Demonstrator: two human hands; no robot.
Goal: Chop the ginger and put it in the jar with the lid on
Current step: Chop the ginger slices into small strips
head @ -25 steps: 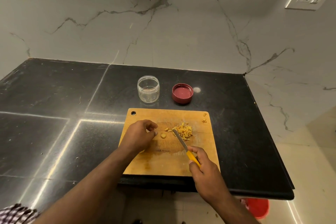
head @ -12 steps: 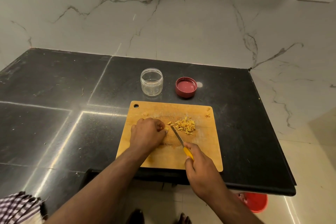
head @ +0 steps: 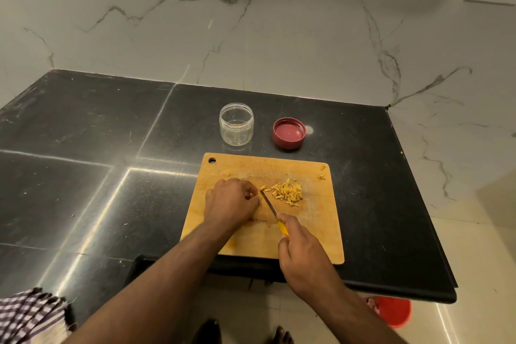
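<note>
A wooden cutting board [head: 312, 234] lies near the counter's front edge. On it is a small heap of chopped ginger [head: 288, 192]. My left hand [head: 230, 202] has its fingers curled over a small ginger piece, mostly hidden, just left of the heap. My right hand [head: 303, 255] grips a yellow-handled knife [head: 270, 206], whose blade tip rests against my left fingertips. Behind the board stand an empty clear jar [head: 236, 124] and its red lid [head: 289, 133], lying upside down to the jar's right.
The black stone counter [head: 83, 176] stretches wide to the left and ends at a marble wall behind. Small ginger scraps [head: 321, 176] sit at the board's far right corner. A red bucket [head: 392, 311] stands on the floor below the counter's front right.
My left hand closed its fingers over the loose ginger piece, and the knife blade moved left from the heap up against those fingers. The camera tilted down slightly.
</note>
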